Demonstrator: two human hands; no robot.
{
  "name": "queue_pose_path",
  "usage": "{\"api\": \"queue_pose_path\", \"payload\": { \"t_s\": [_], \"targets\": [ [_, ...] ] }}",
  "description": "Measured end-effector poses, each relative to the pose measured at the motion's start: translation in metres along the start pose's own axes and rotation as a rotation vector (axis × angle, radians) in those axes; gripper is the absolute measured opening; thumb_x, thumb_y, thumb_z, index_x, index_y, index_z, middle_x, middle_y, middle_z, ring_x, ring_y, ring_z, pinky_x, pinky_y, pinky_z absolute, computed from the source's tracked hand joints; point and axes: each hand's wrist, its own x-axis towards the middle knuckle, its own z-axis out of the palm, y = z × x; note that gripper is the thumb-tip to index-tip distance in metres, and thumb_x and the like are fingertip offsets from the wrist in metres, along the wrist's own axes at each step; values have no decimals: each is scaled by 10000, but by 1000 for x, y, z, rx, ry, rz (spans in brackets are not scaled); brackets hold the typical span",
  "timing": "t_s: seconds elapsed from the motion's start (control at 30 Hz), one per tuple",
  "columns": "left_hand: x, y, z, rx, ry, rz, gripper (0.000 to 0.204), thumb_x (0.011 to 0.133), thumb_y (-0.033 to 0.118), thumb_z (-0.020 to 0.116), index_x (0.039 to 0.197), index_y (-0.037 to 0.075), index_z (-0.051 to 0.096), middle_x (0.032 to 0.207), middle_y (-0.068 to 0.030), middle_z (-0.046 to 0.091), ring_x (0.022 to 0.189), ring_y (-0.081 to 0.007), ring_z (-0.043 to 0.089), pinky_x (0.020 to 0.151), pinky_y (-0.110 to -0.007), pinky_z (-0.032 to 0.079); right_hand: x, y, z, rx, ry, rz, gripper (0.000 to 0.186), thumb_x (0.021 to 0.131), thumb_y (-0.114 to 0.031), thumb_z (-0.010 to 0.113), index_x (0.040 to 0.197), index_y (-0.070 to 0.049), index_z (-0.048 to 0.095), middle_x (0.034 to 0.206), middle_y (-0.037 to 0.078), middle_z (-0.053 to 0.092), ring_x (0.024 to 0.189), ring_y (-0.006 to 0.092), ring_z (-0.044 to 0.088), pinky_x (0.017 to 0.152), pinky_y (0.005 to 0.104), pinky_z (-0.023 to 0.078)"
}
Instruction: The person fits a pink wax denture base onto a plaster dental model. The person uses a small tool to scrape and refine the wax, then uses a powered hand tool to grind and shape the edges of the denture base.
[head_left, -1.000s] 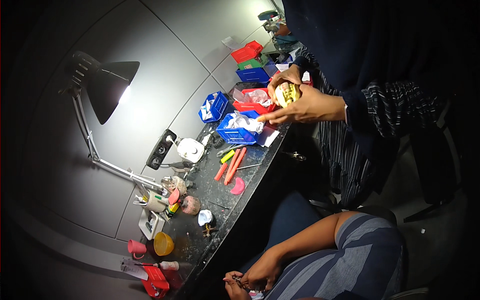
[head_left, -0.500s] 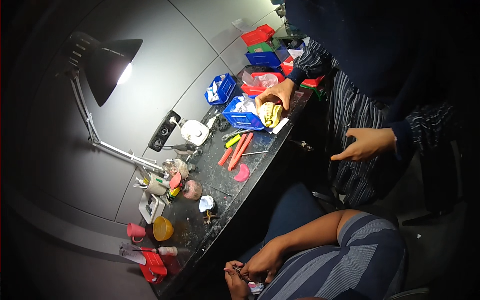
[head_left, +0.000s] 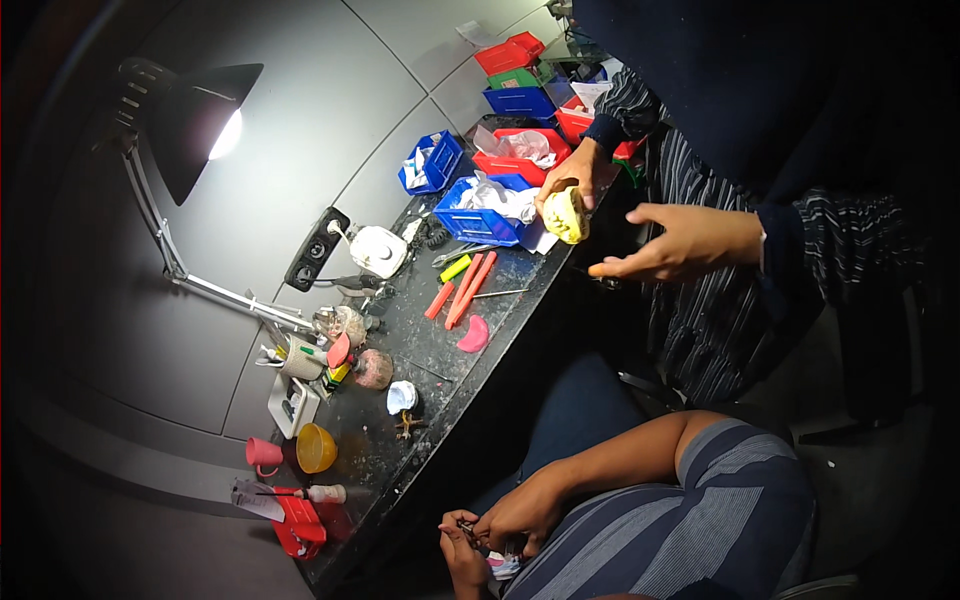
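Low in the picture, my left hand (head_left: 466, 562) and my right hand (head_left: 522, 512) are close together over my lap. The fingers of my left hand curl round a small pink and white piece (head_left: 503, 567), which shows partly below my right hand. My right hand is closed with its fingertips bent in toward the left fingers. A dark bit shows between the fingertips, too small to name. Nearest to my hands on the bench are a brass-coloured hinged frame (head_left: 408, 425) and a white plaster lump (head_left: 401, 397).
A co-worker's hand (head_left: 567, 180) holds a yellowish dental model (head_left: 567, 216); their other hand (head_left: 690, 243) is open near it. On the dark bench (head_left: 440, 350) are pink wax sticks (head_left: 470, 290), a pink curved piece (head_left: 473, 335), a yellow bowl (head_left: 316, 448), blue bins (head_left: 480, 222) and a lamp (head_left: 190, 130).
The co-worker has turned the dental model and moved it right, past the bench edge. Their other hand has come left toward it. My hands stay together, shifted slightly left in the picture.
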Motion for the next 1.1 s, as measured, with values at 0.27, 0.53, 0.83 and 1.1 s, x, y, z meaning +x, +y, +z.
{"api": "queue_pose_path", "payload": {
  "t_s": [0.27, 0.53, 0.83, 1.1],
  "targets": [
    [0, 6, 0, -14, 15, -28, 729, 1074, 657, 213, 994, 34, 581, 735, 33, 481, 611, -34, 402, 574, -210, 312, -1, -2, 1, 36, 54, 24, 326, 764, -145, 807, 878, 78, 599, 1002, 180, 578, 1036, 337, 577, 889, 434, 470],
    [-3, -3, -2, -67, 9, -58, 727, 1077, 653, 222, 1003, 33, 593, 730, 53, 437, 618, -28, 356, 576, -204, 280, -2, 1, 3, 54, 33, 53, 323, 750, -133, 810, 867, 84, 602, 1001, 169, 562, 1024, 330, 570, 877, 426, 468],
    [0, 4, 9, -7, 39, -4, 719, 1083, 643, 228, 1002, 34, 601, 782, 53, 440, 663, -28, 342, 610, -206, 270, -5, 2, 2, -4, 54, -13, 364, 725, -128, 820, 921, 100, 615, 1029, 163, 560, 1077, 329, 560, 925, 430, 458],
    [0, 9, 10, 26, 16, 9, 736, 1077, 652, 224, 1018, 17, 589, 858, 8, 501, 733, -66, 448, 684, -215, 359, -8, 2, 1, -20, 50, -21, 362, 717, -118, 826, 922, 101, 623, 1050, 173, 571, 1088, 333, 569, 936, 433, 461]
  ]
}}
